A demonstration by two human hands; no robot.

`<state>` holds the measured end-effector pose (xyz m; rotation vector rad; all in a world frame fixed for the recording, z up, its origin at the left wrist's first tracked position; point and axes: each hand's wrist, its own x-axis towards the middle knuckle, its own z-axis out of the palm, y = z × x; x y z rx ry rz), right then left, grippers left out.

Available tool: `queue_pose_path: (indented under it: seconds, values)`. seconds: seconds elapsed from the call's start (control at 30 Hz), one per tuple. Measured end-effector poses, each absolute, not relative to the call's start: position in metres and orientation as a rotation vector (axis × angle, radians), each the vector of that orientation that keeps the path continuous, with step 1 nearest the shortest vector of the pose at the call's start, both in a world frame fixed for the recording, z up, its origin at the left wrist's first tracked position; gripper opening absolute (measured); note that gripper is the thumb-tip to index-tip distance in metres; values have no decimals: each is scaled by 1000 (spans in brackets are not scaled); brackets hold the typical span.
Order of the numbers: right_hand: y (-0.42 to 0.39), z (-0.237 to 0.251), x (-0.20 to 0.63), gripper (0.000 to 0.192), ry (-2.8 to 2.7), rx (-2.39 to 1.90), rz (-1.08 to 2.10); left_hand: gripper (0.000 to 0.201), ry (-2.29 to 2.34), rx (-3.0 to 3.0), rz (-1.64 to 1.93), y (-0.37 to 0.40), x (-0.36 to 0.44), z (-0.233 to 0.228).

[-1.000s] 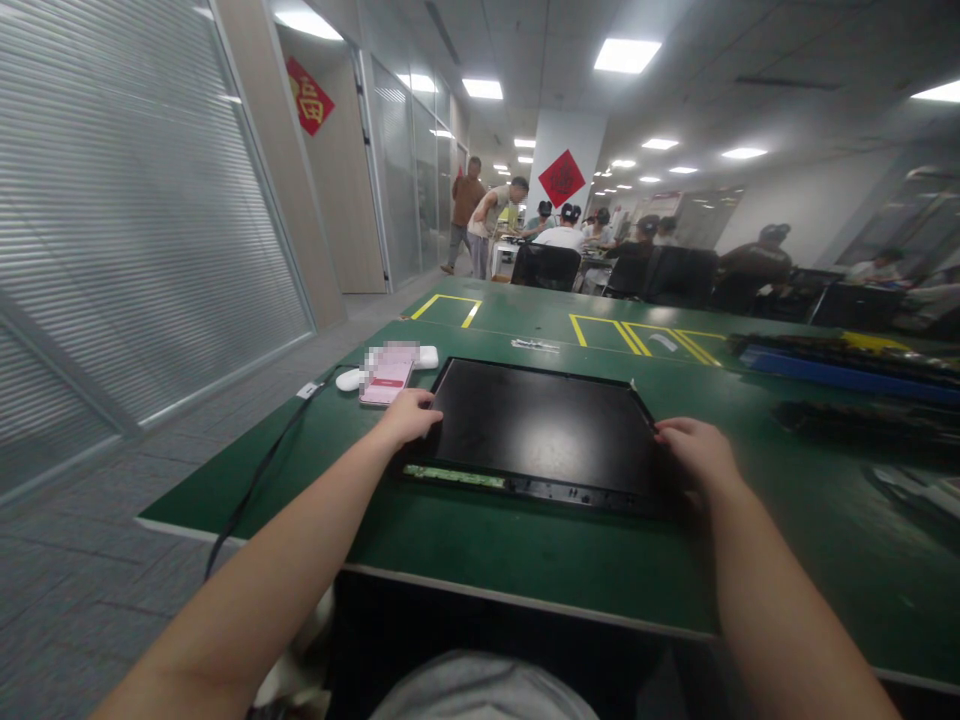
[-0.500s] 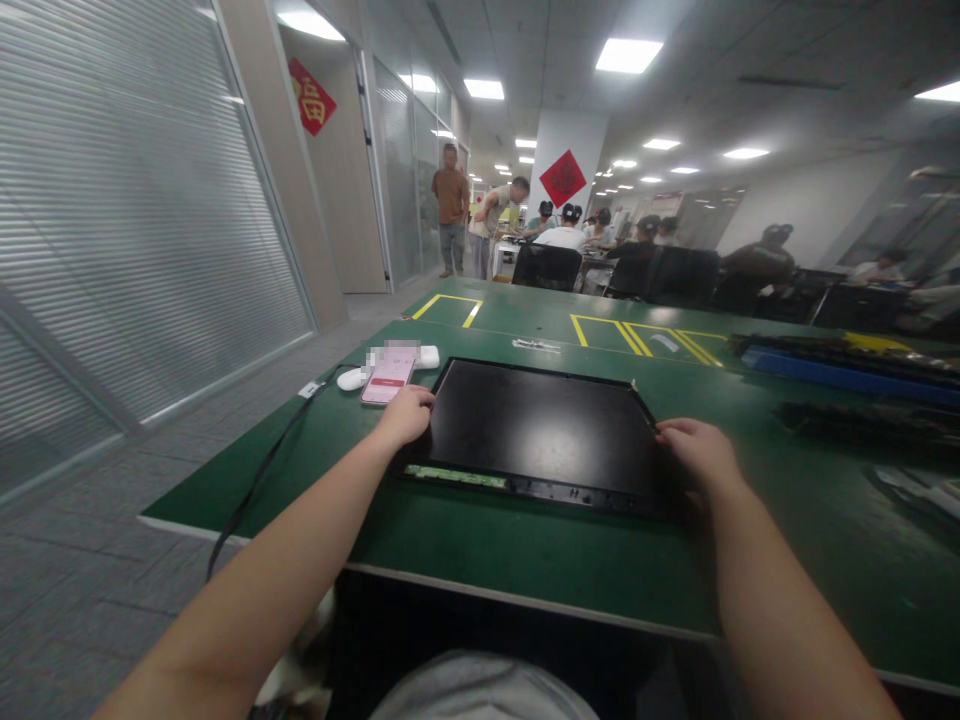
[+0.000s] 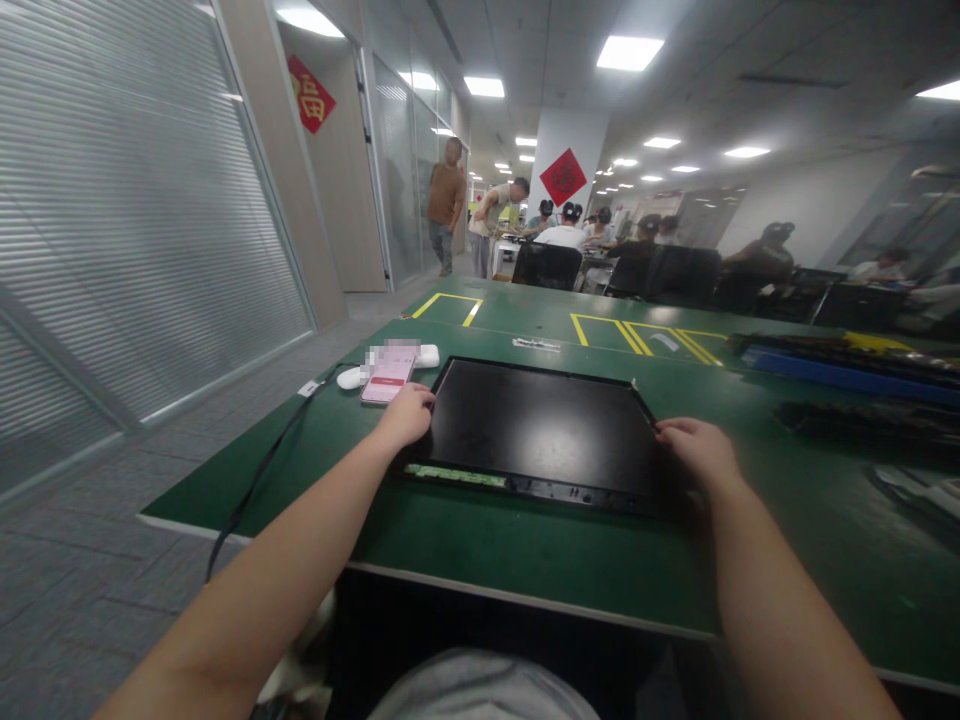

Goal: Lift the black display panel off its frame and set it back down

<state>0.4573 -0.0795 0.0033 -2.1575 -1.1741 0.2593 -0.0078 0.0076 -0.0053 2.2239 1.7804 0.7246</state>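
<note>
A black flat display panel (image 3: 544, 425) lies face up on the green table (image 3: 525, 550), with a green circuit strip (image 3: 454, 474) showing along its near edge. My left hand (image 3: 407, 415) grips the panel's left edge, fingers curled over it. My right hand (image 3: 699, 450) holds the right edge the same way. Both forearms reach in from the bottom of the view.
A phone with a pink screen (image 3: 388, 376) and a white oval object (image 3: 349, 378) lie left of the panel, and a black cable (image 3: 259, 470) hangs off the table's left edge. Blue and black trays (image 3: 847, 372) lie at the right. People (image 3: 445, 200) stand and sit far behind.
My hands and the panel have hardly moved. The person in the brown shirt in the background corridor has walked closer.
</note>
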Motion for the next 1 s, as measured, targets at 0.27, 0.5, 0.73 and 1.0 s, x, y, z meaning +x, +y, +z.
queue_pose_path:
  seconds: [0.27,0.5,0.73,1.0]
  values:
    - [-78,-1,460,22,-1220,-2125,213,53,1686,2313,807,-8,-2,1]
    - [-81,5,448,29,-1269,-2111,169,48,1018,2540,555,-22,-4,19]
    - [-79,-1,438,41,-1563,-1916,305,40,833,2488,465,-33,2,31]
    - [-75,-11,442,42,-1667,-1896,377,40,804,2452,441,-35,6,32]
